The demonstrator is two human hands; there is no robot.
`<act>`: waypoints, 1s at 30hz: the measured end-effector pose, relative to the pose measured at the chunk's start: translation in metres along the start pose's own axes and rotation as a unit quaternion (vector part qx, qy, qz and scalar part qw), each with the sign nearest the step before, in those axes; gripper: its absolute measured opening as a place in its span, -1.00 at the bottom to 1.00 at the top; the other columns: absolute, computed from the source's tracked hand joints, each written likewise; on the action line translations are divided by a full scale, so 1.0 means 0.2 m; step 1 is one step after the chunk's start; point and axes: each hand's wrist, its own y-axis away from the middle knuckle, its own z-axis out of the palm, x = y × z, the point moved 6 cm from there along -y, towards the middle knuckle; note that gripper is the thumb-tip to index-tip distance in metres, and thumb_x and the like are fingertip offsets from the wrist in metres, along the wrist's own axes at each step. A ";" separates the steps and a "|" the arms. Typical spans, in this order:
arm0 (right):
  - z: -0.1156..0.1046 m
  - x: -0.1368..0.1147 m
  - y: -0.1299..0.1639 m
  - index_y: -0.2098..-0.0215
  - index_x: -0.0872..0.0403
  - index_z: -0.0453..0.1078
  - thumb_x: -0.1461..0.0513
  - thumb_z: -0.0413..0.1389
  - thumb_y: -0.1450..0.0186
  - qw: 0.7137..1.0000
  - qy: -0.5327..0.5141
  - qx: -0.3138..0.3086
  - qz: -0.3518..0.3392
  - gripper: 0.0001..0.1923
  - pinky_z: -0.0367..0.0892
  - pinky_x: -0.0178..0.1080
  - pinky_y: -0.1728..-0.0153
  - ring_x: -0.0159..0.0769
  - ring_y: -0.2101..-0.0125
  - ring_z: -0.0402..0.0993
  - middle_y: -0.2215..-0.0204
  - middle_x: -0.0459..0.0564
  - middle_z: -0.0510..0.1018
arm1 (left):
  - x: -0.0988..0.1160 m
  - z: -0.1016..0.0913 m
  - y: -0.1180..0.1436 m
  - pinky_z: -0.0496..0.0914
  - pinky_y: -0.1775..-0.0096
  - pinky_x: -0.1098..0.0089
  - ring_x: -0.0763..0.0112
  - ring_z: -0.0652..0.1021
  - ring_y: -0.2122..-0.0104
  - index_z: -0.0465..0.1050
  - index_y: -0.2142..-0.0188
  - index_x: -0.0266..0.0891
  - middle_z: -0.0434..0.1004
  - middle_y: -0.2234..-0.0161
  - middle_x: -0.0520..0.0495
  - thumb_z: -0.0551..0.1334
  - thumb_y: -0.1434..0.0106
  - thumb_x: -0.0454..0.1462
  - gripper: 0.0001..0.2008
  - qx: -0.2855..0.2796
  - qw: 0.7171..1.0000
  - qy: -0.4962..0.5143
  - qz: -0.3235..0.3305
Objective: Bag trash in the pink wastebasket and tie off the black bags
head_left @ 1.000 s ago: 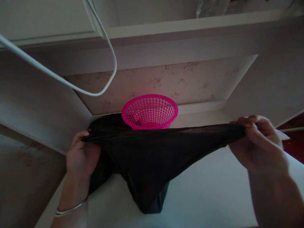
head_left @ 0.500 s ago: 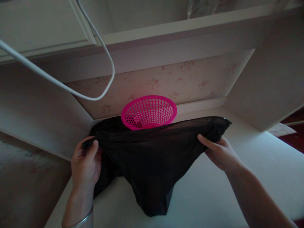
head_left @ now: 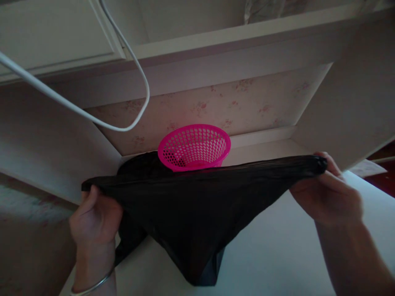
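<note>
A thin, soft black sheet of material is stretched wide between my two hands, its upper edge pulled nearly straight. I cannot tell whether it is cloth or a plastic bag. My left hand pinches its left corner, and my right hand grips the right corner, fingers partly behind it. The lower part narrows to a blunt tip over the white surface. Behind the upper edge stands a pink perforated plastic basket, its base hidden by the sheet. More black material is bunched at the basket's left.
The white tabletop sits between side panels, with floral wallpaper behind. A white cable loops down at upper left. Overhead are a shelf edge and a cabinet door. A pale item lies at the far right.
My hands have moved apart, the right one farther right and the left one farther left. The black sheet is now wider and tauter. The pink basket stays in place.
</note>
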 end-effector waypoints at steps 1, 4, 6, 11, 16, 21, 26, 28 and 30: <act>-0.01 -0.01 0.00 0.15 -0.31 0.59 0.21 0.34 -0.24 1.000 -0.012 0.026 0.001 -0.74 0.61 -0.38 0.09 -0.44 0.25 0.66 0.24 -0.44 0.72 | 0.01 -0.02 -0.01 0.31 -0.28 0.34 0.36 0.59 -0.03 0.61 0.26 -0.11 0.73 0.23 0.12 0.46 -0.21 -0.27 -0.90 0.016 1.000 0.015 0.005; -0.06 -0.03 0.02 0.22 -0.29 0.59 0.16 0.25 -0.32 0.995 -0.027 0.094 0.003 -0.87 0.55 -0.26 -0.11 -0.34 0.04 0.62 0.14 -0.40 0.71 | 0.02 -0.06 0.00 0.43 -0.08 0.56 0.57 0.62 0.17 0.58 0.31 -0.11 0.68 0.32 0.24 0.47 -0.23 -0.19 -0.87 0.055 0.997 0.052 0.030; -0.06 0.00 0.05 0.11 -0.32 0.59 -0.08 0.25 -0.30 0.997 -0.018 0.080 0.003 -0.77 0.45 -0.07 -0.26 -0.18 -0.24 0.44 -0.04 -0.37 0.66 | 0.00 -0.07 0.03 0.49 -0.07 0.46 0.53 0.62 0.07 0.59 0.27 -0.07 0.70 0.21 0.26 0.41 -0.28 0.04 -0.73 0.053 0.996 0.053 0.039; -0.02 0.16 0.07 -0.21 -0.35 0.45 -0.35 0.37 0.03 0.996 0.033 -0.081 0.029 -0.12 0.34 0.14 -0.31 0.05 -0.39 0.24 -0.28 -0.19 0.51 | -0.14 -0.09 0.12 0.51 -0.14 0.16 0.07 0.44 -0.29 0.59 -0.10 0.15 0.66 -0.12 0.15 0.33 0.10 0.47 -0.13 0.011 0.999 -0.036 -0.011; 0.12 0.29 0.03 -0.14 -0.18 0.53 -0.23 0.47 0.03 0.981 0.078 -0.157 0.086 -0.18 0.45 0.09 -0.20 0.12 -0.23 0.48 -0.14 0.00 0.64 | -0.30 -0.09 0.14 0.58 -0.01 0.23 0.09 0.63 -0.04 0.58 -0.15 0.01 0.70 -0.05 -0.07 0.61 0.12 0.14 -0.16 -0.049 0.984 -0.109 -0.128; 0.22 0.34 0.04 0.13 -0.07 0.64 -0.05 0.56 0.06 0.980 0.085 -0.103 0.150 -0.44 0.59 0.16 -0.01 0.13 0.10 0.70 0.10 0.03 0.76 | -0.26 -0.11 0.14 0.62 0.12 0.21 0.21 0.69 0.26 0.68 0.25 -0.09 0.74 0.27 -0.03 0.59 0.00 0.08 -0.57 -0.010 0.989 -0.115 -0.097; 0.13 0.20 0.02 0.43 -0.13 0.63 0.03 0.55 0.07 0.996 -0.003 0.031 0.089 -0.70 0.69 -0.14 0.24 -0.14 0.38 0.71 0.37 -0.16 0.76 | -0.09 -0.16 0.11 0.61 0.32 0.37 0.39 0.64 0.39 0.64 0.35 -0.01 0.70 0.40 0.19 0.61 0.00 -0.03 -0.70 0.027 0.996 -0.062 -0.065; 0.11 0.13 0.00 0.44 -0.10 0.64 0.07 0.54 0.09 0.997 -0.028 0.052 0.052 -0.72 0.67 -0.26 0.27 -0.23 0.39 0.70 0.41 -0.18 0.75 | -0.02 -0.14 0.09 0.61 0.30 0.38 0.41 0.63 0.39 0.63 0.33 0.02 0.70 0.39 0.24 0.61 -0.02 -0.05 -0.71 0.023 0.997 -0.052 -0.049; 0.12 0.07 -0.02 0.42 -0.04 0.66 0.07 0.52 0.06 0.998 -0.023 0.055 0.036 -0.73 0.67 -0.30 0.26 -0.27 0.42 0.68 0.43 -0.18 0.75 | 0.04 -0.09 0.07 0.62 0.29 0.43 0.46 0.61 0.39 0.61 0.31 0.02 0.67 0.41 0.29 0.63 0.01 -0.08 -0.68 0.012 0.999 -0.036 -0.034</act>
